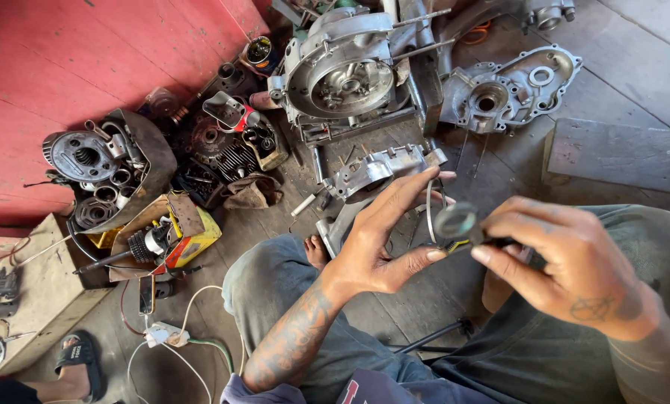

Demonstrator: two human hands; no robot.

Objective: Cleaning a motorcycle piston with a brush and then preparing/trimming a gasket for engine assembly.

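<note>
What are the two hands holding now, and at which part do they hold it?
The right hand grips a small dark ring-shaped part by its right side; the left hand pinches something at its lower edge.

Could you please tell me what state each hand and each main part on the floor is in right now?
Left hand: fingers spread, thumb pinching a thin ring.
Right hand: closed on a small round part.
Engine case: opened, inside exposed.
Side cover: off, lying flat.
Yellow box: open, holding parts.
Cooling fins: dirty, on floor.
</note>
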